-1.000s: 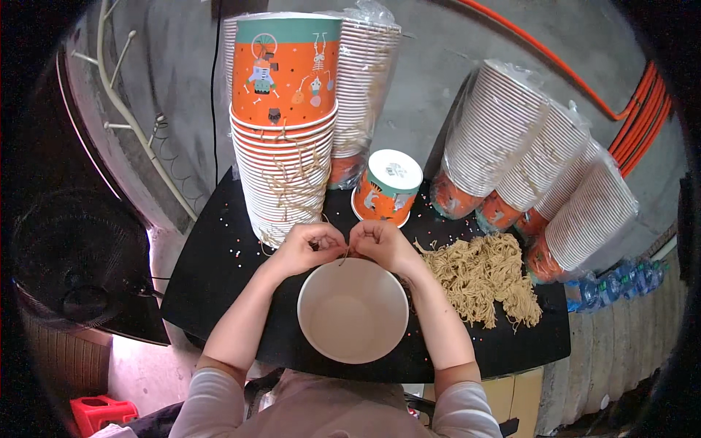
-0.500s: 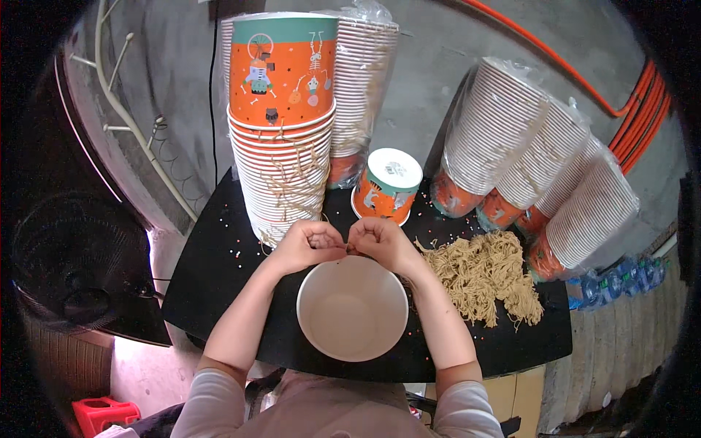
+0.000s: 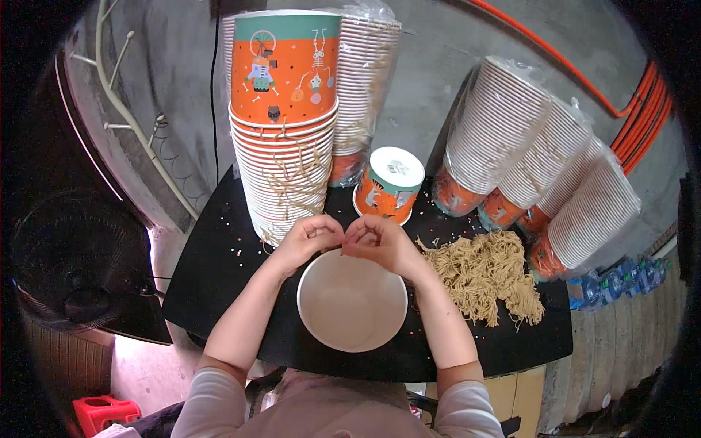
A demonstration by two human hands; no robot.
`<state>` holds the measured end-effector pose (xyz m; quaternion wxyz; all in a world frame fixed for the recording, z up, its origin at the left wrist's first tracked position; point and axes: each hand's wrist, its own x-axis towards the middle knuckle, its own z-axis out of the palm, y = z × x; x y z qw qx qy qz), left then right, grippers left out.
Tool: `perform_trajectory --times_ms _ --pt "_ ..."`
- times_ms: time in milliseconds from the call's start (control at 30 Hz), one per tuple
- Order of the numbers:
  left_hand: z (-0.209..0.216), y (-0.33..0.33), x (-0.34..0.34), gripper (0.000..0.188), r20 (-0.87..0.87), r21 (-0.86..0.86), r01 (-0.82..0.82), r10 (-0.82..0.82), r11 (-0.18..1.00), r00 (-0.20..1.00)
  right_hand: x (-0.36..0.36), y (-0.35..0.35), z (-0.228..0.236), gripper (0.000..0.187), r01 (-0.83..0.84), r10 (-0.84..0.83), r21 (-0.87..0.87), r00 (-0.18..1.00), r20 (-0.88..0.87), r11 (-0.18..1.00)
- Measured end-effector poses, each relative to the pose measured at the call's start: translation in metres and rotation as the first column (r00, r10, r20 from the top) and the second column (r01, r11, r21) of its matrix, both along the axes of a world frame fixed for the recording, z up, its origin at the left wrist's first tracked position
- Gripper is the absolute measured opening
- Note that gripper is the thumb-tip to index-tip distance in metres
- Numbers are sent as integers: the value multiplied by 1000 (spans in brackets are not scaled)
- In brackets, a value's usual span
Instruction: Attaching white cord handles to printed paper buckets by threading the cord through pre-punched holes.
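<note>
A paper bucket (image 3: 353, 310), pale inside, stands before me with its open mouth facing up. My left hand (image 3: 309, 239) and my right hand (image 3: 381, 244) meet at its far rim, fingertips together. Both are closed in a pinch, and what lies between the fingers is too small to make out. To the right of my right hand lies a heap of tan twine (image 3: 482, 281). Just beyond my hands an orange and green printed bucket (image 3: 388, 191) rests upside down. Back left rises a tall stack of nested buckets (image 3: 285, 164), with twine strands hanging along the rims.
Several plastic-wrapped bucket stacks (image 3: 496, 131) lean at the right, and another wrapped stack (image 3: 364, 80) stands behind the tall one. Tiny coloured beads dot the black table (image 3: 219, 292). A dark fan (image 3: 80, 263) is at the left, bottles (image 3: 621, 281) at the right.
The bucket before me has shifted slightly away from me. My right fingers have moved a little left, against the left fingertips. Both hands stay pinched at the far rim.
</note>
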<state>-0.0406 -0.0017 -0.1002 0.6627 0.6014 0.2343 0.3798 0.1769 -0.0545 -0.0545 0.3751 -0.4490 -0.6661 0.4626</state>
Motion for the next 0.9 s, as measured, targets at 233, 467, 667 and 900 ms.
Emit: perform_trajectory --times_ms 233,467,667,900 --pt "2 0 3 9 46 11 -42 41 999 998 -2 0 -4 17 -8 7 21 999 52 1000" --pt "-3 6 0 14 134 -156 97 -76 983 988 -5 -2 -2 15 -8 4 61 998 58 998" --pt "4 8 -6 22 317 -480 293 -147 827 937 -3 -2 -2 17 8 -15 69 994 105 998" --pt "4 0 2 14 40 -186 126 -120 975 992 -1 0 -7 14 48 -48 86 999 -1 995"
